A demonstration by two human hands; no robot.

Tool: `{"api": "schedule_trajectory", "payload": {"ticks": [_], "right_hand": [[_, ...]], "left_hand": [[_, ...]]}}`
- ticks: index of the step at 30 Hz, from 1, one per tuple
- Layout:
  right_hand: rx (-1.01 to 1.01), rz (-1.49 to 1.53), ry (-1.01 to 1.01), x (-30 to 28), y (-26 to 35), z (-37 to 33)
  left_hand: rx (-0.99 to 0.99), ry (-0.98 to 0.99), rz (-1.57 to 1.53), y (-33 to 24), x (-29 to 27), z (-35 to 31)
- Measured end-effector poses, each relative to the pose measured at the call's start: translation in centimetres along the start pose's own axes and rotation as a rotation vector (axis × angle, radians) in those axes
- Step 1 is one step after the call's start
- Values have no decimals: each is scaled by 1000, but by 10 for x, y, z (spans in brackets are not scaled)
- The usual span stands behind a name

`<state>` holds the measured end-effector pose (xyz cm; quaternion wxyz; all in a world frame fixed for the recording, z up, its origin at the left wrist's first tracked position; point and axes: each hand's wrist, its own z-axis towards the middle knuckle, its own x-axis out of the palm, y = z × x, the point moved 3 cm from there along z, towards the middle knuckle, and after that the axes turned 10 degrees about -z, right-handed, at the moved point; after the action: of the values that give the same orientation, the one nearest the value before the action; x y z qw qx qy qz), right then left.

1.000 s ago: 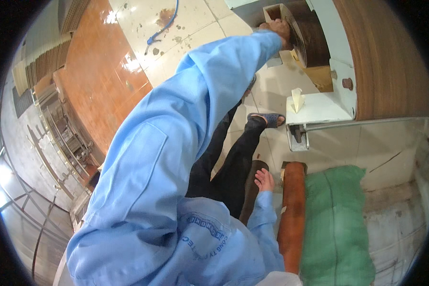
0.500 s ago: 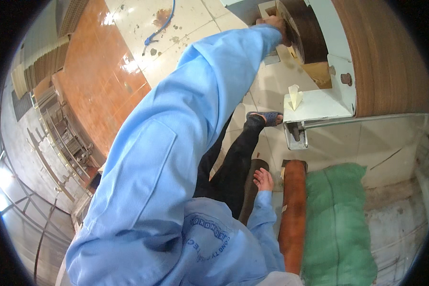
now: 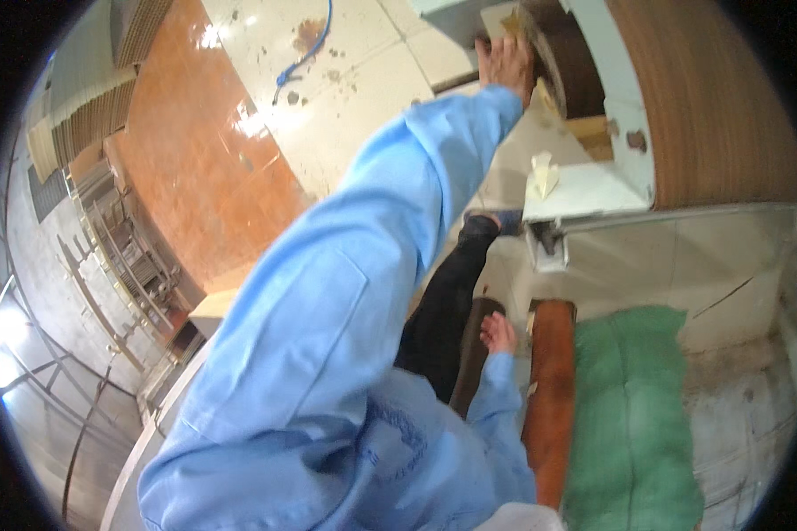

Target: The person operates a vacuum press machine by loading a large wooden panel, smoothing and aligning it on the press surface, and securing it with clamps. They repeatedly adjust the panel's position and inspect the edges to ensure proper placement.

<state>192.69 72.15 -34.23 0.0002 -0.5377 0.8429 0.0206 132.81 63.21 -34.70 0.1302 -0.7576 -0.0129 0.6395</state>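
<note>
My left hand (image 3: 509, 69), in a light blue sleeve, reaches to the end of a dark brown roll (image 3: 584, 66) mounted in a pale machine frame. Its fingers are stretched out against or close beside the roll's end; contact is hard to make out. My right hand (image 3: 498, 334) hangs low with loosely bent fingers apart and nothing in it. Nearest to it are a dark brown roll of material (image 3: 469, 358) and an upright reddish-brown roll (image 3: 552, 389).
A wood-grain sheet (image 3: 726, 106) covers the machine's right side. Below it, a pale ledge (image 3: 584, 193) carries a small cream folded piece (image 3: 545, 174). A stuffed green sack (image 3: 633, 407) stands lower right. A blue hose (image 3: 305, 57) lies on the tiles; stacked sheets (image 3: 88, 111) stand far left.
My left hand has shifted slightly down and its fingers, bent round the roll's end before, are now stretched out. My right hand stays low beside the rolls. The whole view has tilted slightly.
</note>
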Motion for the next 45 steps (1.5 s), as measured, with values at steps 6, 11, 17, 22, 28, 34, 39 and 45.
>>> {"api": "schedule_trajectory", "payload": {"ticks": [6,11,17,22,28,34,39,45], "right_hand": [[-76,7,21,0,9,-2],[52,13,-7,4,1,2],[-21,52,8,10,2,2],[33,-20,-15,7,0,2],[-18,32,32,9,-2,5],[14,3,-4,9,-4,2],[-18,67,20,9,-4,-2],[23,4,-4,14,-6,4]], "left_hand": [[-20,386,-223,16,27,4],[25,-47,-1,9,15,-2],[-117,551,-224,9,7,9],[24,-300,82,3,8,5],[16,485,-129,5,25,18],[16,22,17,0,8,9],[-24,375,-192,19,25,17],[40,-24,21,7,19,-8]]}}
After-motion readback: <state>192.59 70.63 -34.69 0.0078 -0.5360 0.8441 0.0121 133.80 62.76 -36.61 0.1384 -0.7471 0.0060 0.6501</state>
